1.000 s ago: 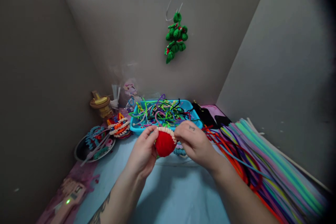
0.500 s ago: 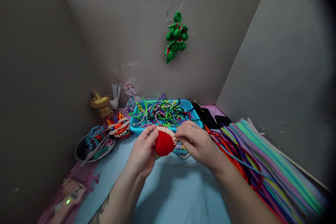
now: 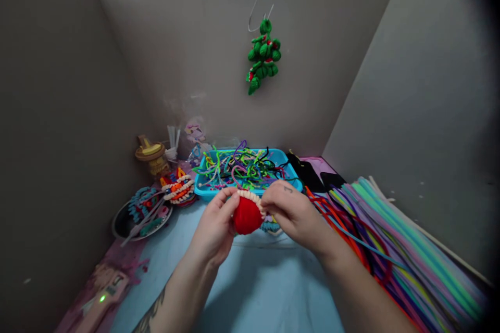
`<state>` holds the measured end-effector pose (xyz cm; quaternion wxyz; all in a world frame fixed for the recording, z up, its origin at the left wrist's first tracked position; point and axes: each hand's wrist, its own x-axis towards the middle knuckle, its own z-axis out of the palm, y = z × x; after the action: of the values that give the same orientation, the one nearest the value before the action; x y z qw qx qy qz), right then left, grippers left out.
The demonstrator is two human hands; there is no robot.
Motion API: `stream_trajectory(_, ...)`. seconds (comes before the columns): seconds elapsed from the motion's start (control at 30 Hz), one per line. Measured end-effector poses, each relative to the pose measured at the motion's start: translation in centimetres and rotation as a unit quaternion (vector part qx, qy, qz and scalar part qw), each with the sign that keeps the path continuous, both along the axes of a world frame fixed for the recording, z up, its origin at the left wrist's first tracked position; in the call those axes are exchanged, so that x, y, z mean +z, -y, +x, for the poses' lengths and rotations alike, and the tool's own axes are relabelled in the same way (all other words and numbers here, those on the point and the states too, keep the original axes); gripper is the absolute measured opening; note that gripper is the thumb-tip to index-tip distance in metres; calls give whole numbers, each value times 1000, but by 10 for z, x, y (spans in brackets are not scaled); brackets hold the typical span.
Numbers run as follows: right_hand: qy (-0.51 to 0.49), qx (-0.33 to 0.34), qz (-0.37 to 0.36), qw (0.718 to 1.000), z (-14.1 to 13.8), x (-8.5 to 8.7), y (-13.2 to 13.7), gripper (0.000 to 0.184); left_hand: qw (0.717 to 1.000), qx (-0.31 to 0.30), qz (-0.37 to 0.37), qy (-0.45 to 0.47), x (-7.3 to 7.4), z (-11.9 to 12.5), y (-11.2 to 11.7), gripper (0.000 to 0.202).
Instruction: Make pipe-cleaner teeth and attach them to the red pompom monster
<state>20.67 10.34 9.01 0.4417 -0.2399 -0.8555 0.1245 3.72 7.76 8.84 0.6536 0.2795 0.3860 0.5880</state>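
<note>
Between my two hands is a round red pipe-cleaner piece (image 3: 247,215) with a cream coiled trim (image 3: 251,197) along its top edge. My left hand (image 3: 217,223) grips its left side, the thumb lying near the trim's left end. With fingers pinched together, my right hand (image 3: 291,213) holds the right end of the cream trim. Behind the piece, partly covered by my right hand, a light blue and cream coiled item (image 3: 270,226) rests on the table. The fingertips of my right hand are partly hidden.
A blue tray (image 3: 199,192) of tangled pipe-cleaner scraps stands behind my hands. Long coloured pipe cleaners (image 3: 410,239) lie at right. On the left are a metal bowl (image 3: 117,226), an orange coiled figure (image 3: 178,187) and a pink glue gun (image 3: 103,299). A green ornament (image 3: 264,54) hangs on the back wall.
The whole view has shifted very slightly. Both hands keep their hold on the red piece, and the right fingers have barely moved along the trim.
</note>
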Motion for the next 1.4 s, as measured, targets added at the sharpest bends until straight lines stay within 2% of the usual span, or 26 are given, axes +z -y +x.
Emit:
stream_trajectory(0.23,18,18,23,999,4,1,0,22,1000,0,-10,7,-1,4,1,37)
stream_trajectory(0.4,14,-17,33,999,0,1,0,17,1000,21,-3,10,-4,1,-3,35)
stream_trajectory(0.47,-6,-39,46,998,-1,1,1,17,999,33,-1,16,-5,-2,-5,33)
stream_trajectory(0.67,-108,-65,48,991,-4,2,12,31,997,69,0,27,-5,-10,-13,28)
stream_trajectory(0.8,-90,-65,70,991,-13,2,15,29,996,81,40,-25,-9,-6,-12,28)
stream_trajectory(1.0,-94,-143,56,984,-26,-2,16,17,974,100,135,-150,-11,5,-1,24)
stream_trajectory(1.23,-97,-163,43,981,-26,-2,18,10,961,89,171,-197,-6,11,8,18)
stream_trajectory(1.4,-92,-158,37,982,-27,-6,17,12,967,73,159,-185,-7,9,7,20)
